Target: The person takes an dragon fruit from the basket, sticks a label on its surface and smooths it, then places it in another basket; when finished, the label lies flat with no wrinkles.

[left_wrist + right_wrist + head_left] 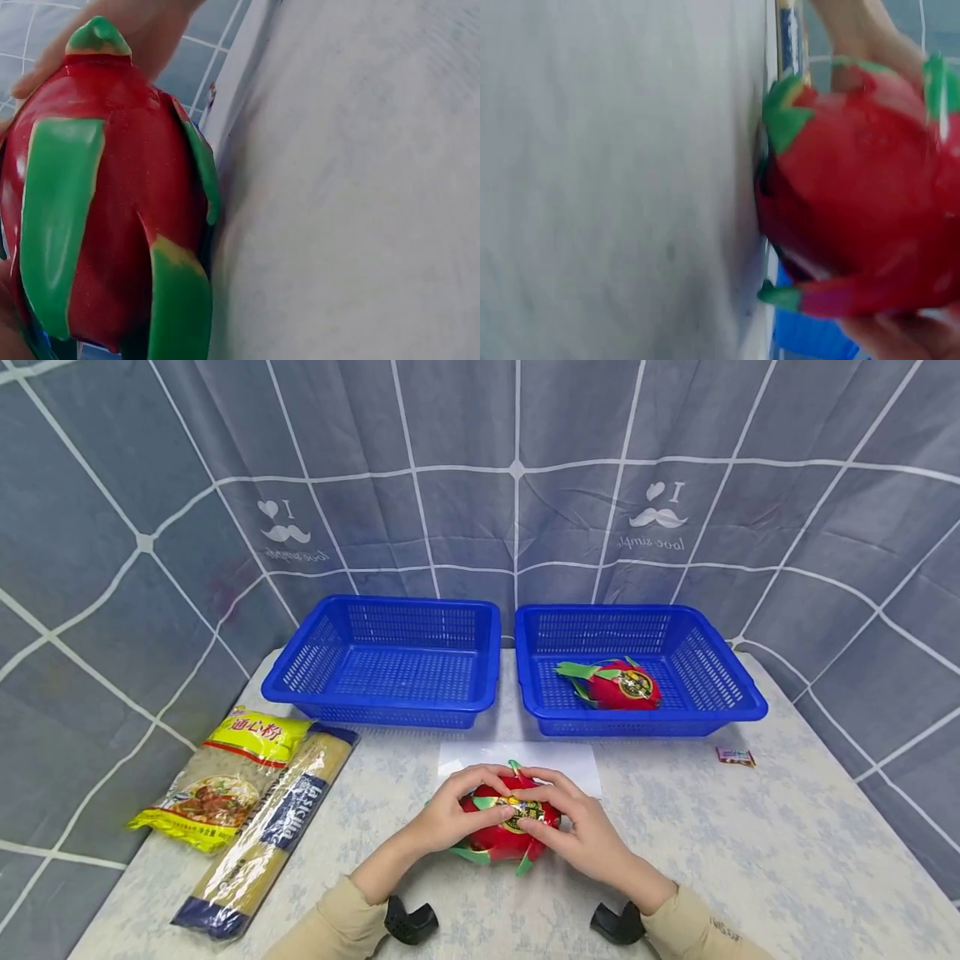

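Note:
A red dragon fruit (504,845) with green scales and a black-and-gold sticker is on the table near its front middle. My left hand (442,817) holds its left side, fingers bent over the top, thumb by the sticker. From the right, my right hand (585,831) grips it in the same way, the fingertips of both hands close together. The left wrist view shows the fruit's glossy red skin (124,202) and long green scales up close. In the right wrist view the fruit (862,187) hides most of the fingers.
Behind stand two blue baskets: the left one (375,703) and the right one (645,723), which contains another dragon fruit (618,687). A macaroni bag (213,777) and a spaghetti pack (270,831) lie left. A white sheet (468,755) is behind the hands; a small candy (735,757) lies right.

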{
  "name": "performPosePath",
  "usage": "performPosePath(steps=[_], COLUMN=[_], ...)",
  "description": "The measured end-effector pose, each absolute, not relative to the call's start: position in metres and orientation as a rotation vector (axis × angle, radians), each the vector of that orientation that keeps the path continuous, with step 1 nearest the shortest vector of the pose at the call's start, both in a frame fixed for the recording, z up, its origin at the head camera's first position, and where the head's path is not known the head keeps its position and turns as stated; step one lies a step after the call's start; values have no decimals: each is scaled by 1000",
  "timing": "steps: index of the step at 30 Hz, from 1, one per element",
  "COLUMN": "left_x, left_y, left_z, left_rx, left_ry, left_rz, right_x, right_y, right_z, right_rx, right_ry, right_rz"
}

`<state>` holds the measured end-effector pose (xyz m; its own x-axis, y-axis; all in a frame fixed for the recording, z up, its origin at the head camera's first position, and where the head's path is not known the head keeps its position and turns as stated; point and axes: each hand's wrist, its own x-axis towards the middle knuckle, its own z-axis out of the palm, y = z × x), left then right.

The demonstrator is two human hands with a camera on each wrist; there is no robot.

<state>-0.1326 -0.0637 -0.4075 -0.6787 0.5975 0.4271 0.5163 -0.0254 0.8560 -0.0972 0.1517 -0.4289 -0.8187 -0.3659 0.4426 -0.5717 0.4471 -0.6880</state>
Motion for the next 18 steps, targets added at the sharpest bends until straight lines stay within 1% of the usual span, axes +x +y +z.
performPosePath(steps=[5, 9, 14, 18], left_x=[-147, -153, -148, -138], left_y=[-66, -71, -70, -60], left_z=[-423, -426, -424, -426], left_rx=[1271, 1350, 1290, 1218], left_ry=[2028, 2003, 2080, 2229], left_rz=[1781, 1708, 1749, 1889], right_x=[-102, -97, -91, -92], right_y=[160, 156, 148, 149], right_z=[-426, -424, -426, -429], right_rx=[907, 888, 776, 740], right_ry=[-2408, -2452, -2496, -2456], right_rz=[1506, 1450, 1336, 1397])
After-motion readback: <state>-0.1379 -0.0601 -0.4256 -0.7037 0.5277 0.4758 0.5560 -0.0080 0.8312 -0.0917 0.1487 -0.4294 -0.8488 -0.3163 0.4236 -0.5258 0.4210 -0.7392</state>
